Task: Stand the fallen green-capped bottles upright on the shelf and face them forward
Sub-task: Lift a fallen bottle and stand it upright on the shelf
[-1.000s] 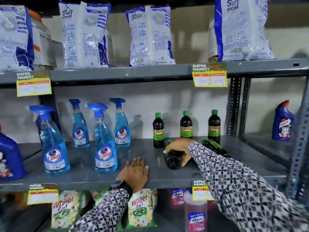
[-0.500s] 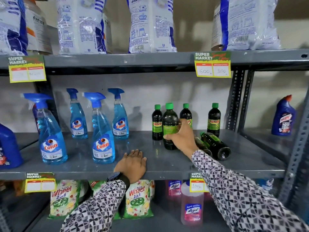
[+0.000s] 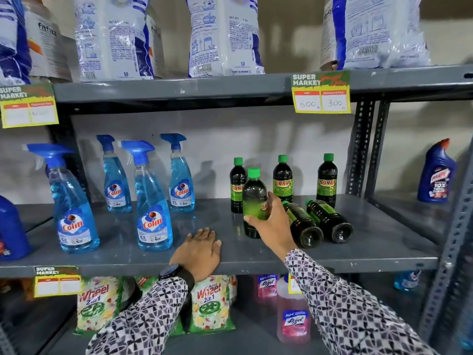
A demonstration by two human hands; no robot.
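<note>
My right hand (image 3: 272, 221) grips a green-capped dark bottle (image 3: 254, 201) that stands upright on the grey middle shelf (image 3: 230, 254), its label turned partly to the right. Three more green-capped bottles stand at the back: one (image 3: 237, 185) just behind it, one (image 3: 282, 176) and one (image 3: 327, 176). Two bottles lie fallen on their sides, bases toward me: one (image 3: 302, 225) right beside my hand, the other (image 3: 329, 221) to its right. My left hand (image 3: 201, 249) rests flat, palm down, on the shelf's front edge.
Several blue Colin spray bottles (image 3: 152, 208) stand on the left of the shelf. Detergent bags fill the upper shelf (image 3: 179, 90). A blue cleaner bottle (image 3: 436, 172) stands in the right bay behind a perforated post (image 3: 361, 147). Wheel packs and pink Lizol bottles (image 3: 293, 313) sit below.
My right hand lifted a fallen bottle upright and set it standing in front of the back row. It now turns it on the shelf. My left hand stayed put.
</note>
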